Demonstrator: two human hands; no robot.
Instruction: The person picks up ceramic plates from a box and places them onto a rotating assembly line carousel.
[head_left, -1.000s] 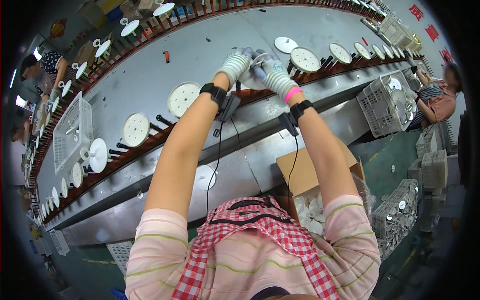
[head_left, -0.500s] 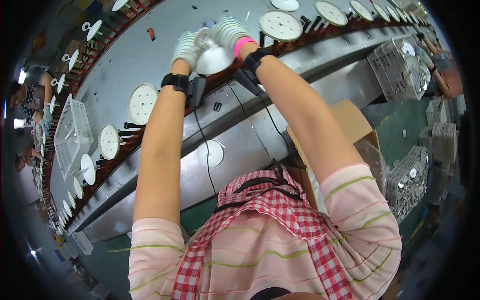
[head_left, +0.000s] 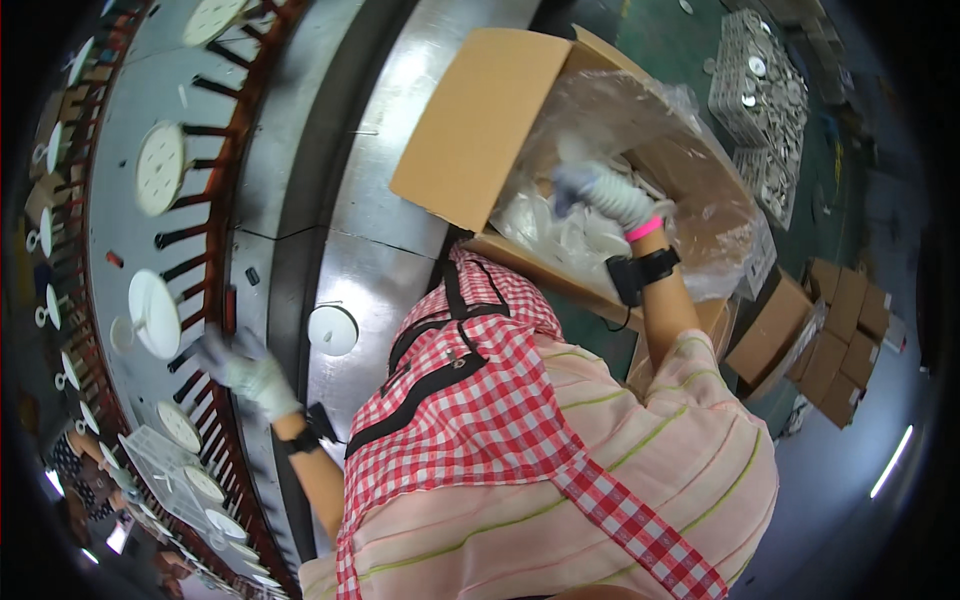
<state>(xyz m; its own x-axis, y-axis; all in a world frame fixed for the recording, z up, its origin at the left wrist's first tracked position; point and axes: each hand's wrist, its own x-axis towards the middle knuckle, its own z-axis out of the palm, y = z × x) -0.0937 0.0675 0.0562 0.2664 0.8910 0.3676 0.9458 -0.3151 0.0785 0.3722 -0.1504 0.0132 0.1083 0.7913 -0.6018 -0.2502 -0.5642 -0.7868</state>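
My right hand [head_left: 607, 197], in a striped pale glove with a pink band at the wrist, is inside an open cardboard box [head_left: 480, 120]. Clear plastic [head_left: 690, 130] lines the box, and white parts [head_left: 590, 235] lie in it around the hand. Its fingers are smeared by motion, so whether they grip a part does not show. At the left, my left hand [head_left: 245, 370] reaches toward the conveyor's dark pegs, fingers apart and nothing seen in them. Just beyond it stands a white disc with a central stem [head_left: 155, 314].
White discs with holes [head_left: 161, 168] sit along the pegged conveyor [head_left: 225, 200]. A lone white disc [head_left: 332, 330] lies on the metal ledge. Crates of small parts [head_left: 735, 100] and stacked cartons [head_left: 835, 330] stand at the right. Other people work at the far left.
My view and body have turned right toward the box. The hands, earlier together at a white disc on the conveyor, are now apart: right in the box, left by the pegs.
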